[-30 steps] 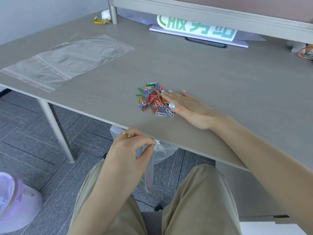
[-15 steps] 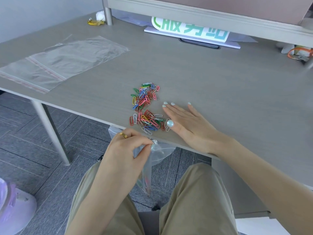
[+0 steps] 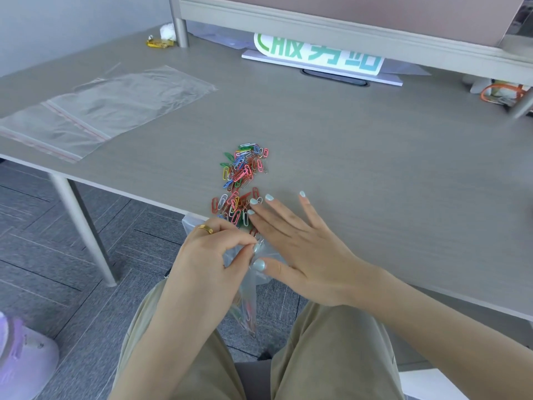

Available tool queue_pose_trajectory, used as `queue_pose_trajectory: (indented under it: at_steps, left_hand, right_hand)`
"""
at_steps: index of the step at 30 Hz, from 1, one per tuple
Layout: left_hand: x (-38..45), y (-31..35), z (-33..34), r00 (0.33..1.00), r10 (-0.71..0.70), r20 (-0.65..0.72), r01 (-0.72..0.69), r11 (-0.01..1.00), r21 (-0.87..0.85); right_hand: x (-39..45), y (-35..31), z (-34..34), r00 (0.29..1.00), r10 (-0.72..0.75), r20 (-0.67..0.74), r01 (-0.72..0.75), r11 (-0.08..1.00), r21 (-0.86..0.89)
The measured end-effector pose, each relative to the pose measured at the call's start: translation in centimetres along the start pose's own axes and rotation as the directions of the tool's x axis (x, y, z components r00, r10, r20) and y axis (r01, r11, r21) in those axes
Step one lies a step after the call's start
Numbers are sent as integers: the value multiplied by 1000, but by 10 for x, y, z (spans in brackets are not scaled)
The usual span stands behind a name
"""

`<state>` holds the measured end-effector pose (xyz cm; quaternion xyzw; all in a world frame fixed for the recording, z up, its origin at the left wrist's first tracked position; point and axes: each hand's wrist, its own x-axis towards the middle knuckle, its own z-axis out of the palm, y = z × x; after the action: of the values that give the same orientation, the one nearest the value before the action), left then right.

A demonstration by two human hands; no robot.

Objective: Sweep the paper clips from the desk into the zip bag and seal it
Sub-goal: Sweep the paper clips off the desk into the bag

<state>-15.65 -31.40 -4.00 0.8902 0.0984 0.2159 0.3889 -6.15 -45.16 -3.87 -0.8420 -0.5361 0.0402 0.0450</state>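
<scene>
Just below the desk (image 3: 375, 174) edge the left hand (image 3: 207, 264) pinched the zip bag (image 3: 248, 298) mouth; the right hand (image 3: 291, 241) lay flat and spread, holding nothing, beside paper clips (image 3: 242, 180) strewn beyond that pinch; best drag them slowly, the mouth kept wide under the edge

The mouth of the zip bag (image 3: 245, 287) was hidden behind the left hand (image 3: 213, 255) and the desk (image 3: 375, 168) edge. The lowest paper clips (image 3: 239, 180) were covered by the right hand (image 3: 291, 243). A purple object (image 3: 20, 362) was cut off at the left edge, and an orange item (image 3: 503, 92) was too blurred to identify.
</scene>
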Motion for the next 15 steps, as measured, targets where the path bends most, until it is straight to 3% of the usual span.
queue_pose_trajectory:
  at_steps: [8,15]
  left_hand:
    - [0,-10,0,999,-33,-6,33,999,8]
    - [3,-17,-2,1000,-21,-17,22,1000,18]
  right_hand:
    - [24,24,-10,993,99,61,-108,981,161]
    - [30,23,-9,995,63,83,-69,995,77]
